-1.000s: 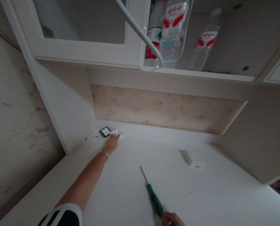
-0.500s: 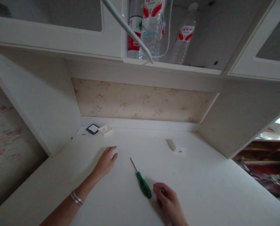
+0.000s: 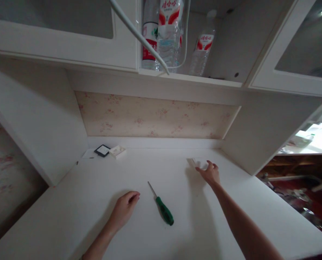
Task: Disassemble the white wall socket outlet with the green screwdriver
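On the white desk, my right hand (image 3: 210,174) reaches a small white box-like object (image 3: 199,162) at the back right. Thumb and fingers are spread around its near side; whether they press on it I cannot tell. My left hand (image 3: 124,207) rests low over the desk at centre left, fingers curled together, with nothing visible in them. Between the two hands lies a screwdriver (image 3: 164,210) with a green handle, its metal tip pointing away and to the left. Neither hand touches it.
A shallow white box (image 3: 118,152) and a dark-framed card-like item (image 3: 102,150) lie at the back left. Overhead, a cabinet shelf (image 3: 188,77) holds several plastic bottles (image 3: 204,45), and a white cable (image 3: 142,38) hangs in front. Side panels (image 3: 274,122) flank the desk.
My right hand has moved from beside the screwdriver handle, forward and right, to the white object. My left hand has drawn back toward me and its fingers have curled in. The view has shifted slightly.
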A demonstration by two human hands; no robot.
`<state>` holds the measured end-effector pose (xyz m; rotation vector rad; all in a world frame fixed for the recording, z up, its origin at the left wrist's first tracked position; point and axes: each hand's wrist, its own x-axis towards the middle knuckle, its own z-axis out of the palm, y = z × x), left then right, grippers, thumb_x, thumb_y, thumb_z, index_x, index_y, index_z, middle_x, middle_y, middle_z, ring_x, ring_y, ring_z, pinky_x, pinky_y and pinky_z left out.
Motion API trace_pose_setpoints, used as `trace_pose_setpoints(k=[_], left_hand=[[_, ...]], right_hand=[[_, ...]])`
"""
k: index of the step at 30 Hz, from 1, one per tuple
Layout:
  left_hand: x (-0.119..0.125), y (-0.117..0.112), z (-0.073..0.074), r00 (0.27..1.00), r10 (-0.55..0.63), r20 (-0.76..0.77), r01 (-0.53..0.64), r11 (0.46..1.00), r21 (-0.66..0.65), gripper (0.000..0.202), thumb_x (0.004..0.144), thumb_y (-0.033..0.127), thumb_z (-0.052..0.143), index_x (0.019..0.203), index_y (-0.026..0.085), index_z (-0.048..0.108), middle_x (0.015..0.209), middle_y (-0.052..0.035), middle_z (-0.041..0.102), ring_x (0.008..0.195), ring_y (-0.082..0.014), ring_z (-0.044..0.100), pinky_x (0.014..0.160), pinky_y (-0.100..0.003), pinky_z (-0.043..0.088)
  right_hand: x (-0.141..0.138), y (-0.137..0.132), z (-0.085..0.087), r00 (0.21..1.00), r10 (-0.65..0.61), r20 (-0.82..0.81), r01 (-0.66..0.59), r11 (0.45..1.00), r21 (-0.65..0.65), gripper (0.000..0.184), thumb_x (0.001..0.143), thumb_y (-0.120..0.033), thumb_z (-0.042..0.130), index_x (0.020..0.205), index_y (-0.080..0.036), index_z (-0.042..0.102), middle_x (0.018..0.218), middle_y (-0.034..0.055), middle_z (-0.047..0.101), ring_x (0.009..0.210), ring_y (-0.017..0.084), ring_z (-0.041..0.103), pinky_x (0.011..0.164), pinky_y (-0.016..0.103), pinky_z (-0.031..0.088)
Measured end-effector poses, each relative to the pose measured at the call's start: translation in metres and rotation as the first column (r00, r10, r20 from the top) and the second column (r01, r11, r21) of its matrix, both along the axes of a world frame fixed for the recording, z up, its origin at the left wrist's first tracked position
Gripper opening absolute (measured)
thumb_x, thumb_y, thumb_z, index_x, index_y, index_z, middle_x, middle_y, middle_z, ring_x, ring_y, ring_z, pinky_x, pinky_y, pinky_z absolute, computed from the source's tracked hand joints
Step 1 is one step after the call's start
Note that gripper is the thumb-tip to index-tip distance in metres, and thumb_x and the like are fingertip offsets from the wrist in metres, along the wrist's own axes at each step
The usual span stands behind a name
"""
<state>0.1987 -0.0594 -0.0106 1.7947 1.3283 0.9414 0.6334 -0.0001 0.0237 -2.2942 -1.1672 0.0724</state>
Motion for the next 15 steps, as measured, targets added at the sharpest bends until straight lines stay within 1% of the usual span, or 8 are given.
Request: trace_pose_setpoints(k=[1,3,5,7,11,15], left_hand=[[0.0,-0.001,0.0,1.0,-0.01,-0.009,0.01,1.0,0.006,0.03,0.087,0.04,0.048,0.095,0.02,0.068,0.097,-0.0047,0.072,0.091,-0.0194,0.066,0.084,-0.028,0.05],[-0.001,-0.002,0.001,0.999,-0.028,-0.019,0.028,1.0,-0.001,0.029,0.087,0.04,0.047,0.095,0.02,0.068,0.096,-0.0044,0.072,0.09,-0.0191,0.065,0.083,-0.028,0.05],[-0.002,-0.002,0.003,0.999,-0.038,-0.023,0.038,0.999,-0.016,0.03,0.088,0.039,0.047,0.095,0.02,0.068,0.096,-0.0043,0.072,0.09,-0.0188,0.065,0.082,-0.027,0.049],[-0.002,-0.002,0.005,0.999,-0.041,-0.028,0.04,0.999,-0.028,0.03,0.088,0.039,0.046,0.095,0.02,0.068,0.096,-0.0042,0.072,0.09,-0.0186,0.065,0.082,-0.027,0.049],[-0.001,-0.003,0.006,0.999,-0.044,-0.03,0.043,0.999,-0.017,0.03,0.088,0.039,0.046,0.095,0.02,0.068,0.095,-0.0041,0.072,0.089,-0.0184,0.065,0.081,-0.026,0.049],[0.0,-0.005,0.006,0.999,-0.042,-0.024,0.042,0.999,0.0,0.029,0.087,0.038,0.046,0.093,0.021,0.069,0.094,-0.004,0.072,0.088,-0.019,0.065,0.082,-0.028,0.049]], right_hand=[[0.003,0.004,-0.002,1.0,0.008,-0.027,-0.009,0.999,-0.033,0.093,0.064,-0.064,0.06,0.14,-0.017,0.033,0.139,0.0231,0.031,0.118,0.037,0.048,0.094,0.045,0.04],[0.007,0.009,-0.008,0.998,0.026,-0.061,-0.029,0.998,-0.064,0.093,0.066,-0.062,0.058,0.141,-0.016,0.029,0.137,0.0235,0.035,0.115,0.036,0.051,0.093,0.043,0.041],[0.008,0.012,-0.013,0.997,0.027,-0.07,-0.032,0.997,-0.064,0.089,0.069,-0.059,0.056,0.141,-0.013,0.029,0.134,0.0238,0.04,0.114,0.034,0.053,0.093,0.042,0.041],[0.008,0.014,-0.016,0.998,0.012,-0.066,-0.015,0.998,-0.053,0.089,0.07,-0.058,0.056,0.14,-0.011,0.029,0.132,0.0247,0.042,0.116,0.035,0.051,0.094,0.042,0.041],[0.006,0.013,-0.016,0.998,-0.014,-0.068,0.012,0.999,-0.038,0.093,0.067,-0.06,0.057,0.14,-0.009,0.028,0.132,0.0265,0.042,0.114,0.036,0.052,0.091,0.043,0.043],[0.004,0.011,-0.011,0.998,-0.018,-0.067,0.017,1.0,-0.018,0.092,0.065,-0.06,0.058,0.137,-0.009,0.033,0.128,0.0264,0.046,0.112,0.036,0.054,0.089,0.044,0.043]])
